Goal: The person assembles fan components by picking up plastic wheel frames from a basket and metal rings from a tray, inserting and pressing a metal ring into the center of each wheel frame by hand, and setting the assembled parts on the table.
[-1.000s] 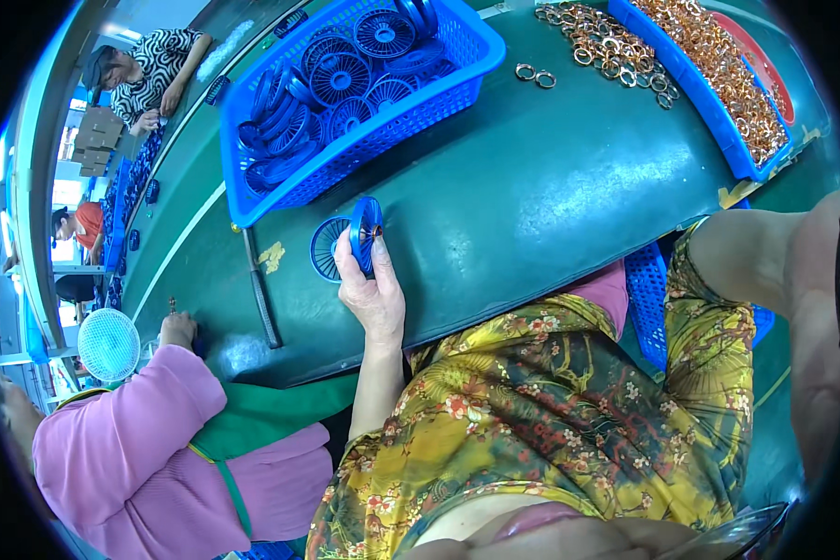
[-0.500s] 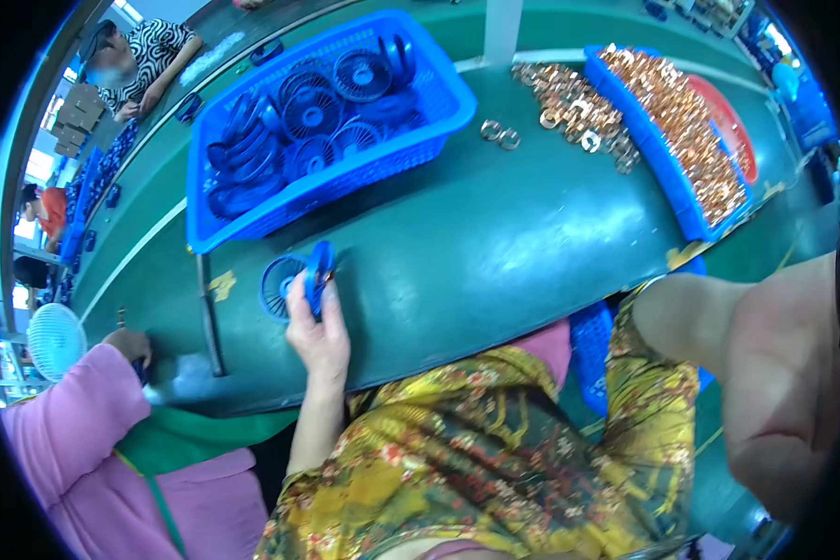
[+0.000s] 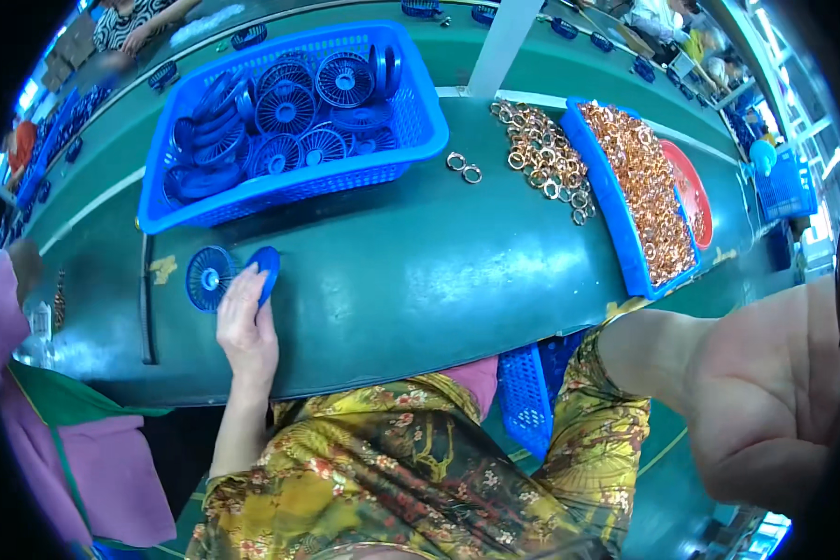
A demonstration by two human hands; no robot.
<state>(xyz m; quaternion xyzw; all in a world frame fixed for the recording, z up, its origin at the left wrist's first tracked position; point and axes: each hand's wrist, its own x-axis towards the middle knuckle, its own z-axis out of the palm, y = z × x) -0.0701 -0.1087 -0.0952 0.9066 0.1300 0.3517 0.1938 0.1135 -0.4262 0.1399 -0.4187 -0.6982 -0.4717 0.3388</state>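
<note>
My left hand (image 3: 248, 329) is closed on a round blue fan grille (image 3: 268, 269), holding it tilted by its edge just above the green table. Beside it on the left, another blue fan grille (image 3: 210, 278) with a pale hub lies flat. My right hand (image 3: 770, 401) is raised close to the camera at the right, its palm showing; its fingers run out past the dark rim. Two copper-coloured rings (image 3: 472, 175) lie apart near the middle of the far table edge.
A blue basket (image 3: 294, 191) with several fan grilles stands at the far left. Right of it are a loose heap of rings (image 3: 543, 159), a blue tray (image 3: 616, 233) full of rings and a red dish (image 3: 691, 191). A co-worker's pink sleeve (image 3: 5, 303) is at the left.
The view has swung right, so the table things sit farther left. The fan grille in my left hand has tipped from nearly edge-on to show more of its face. My right hand stays raised.
</note>
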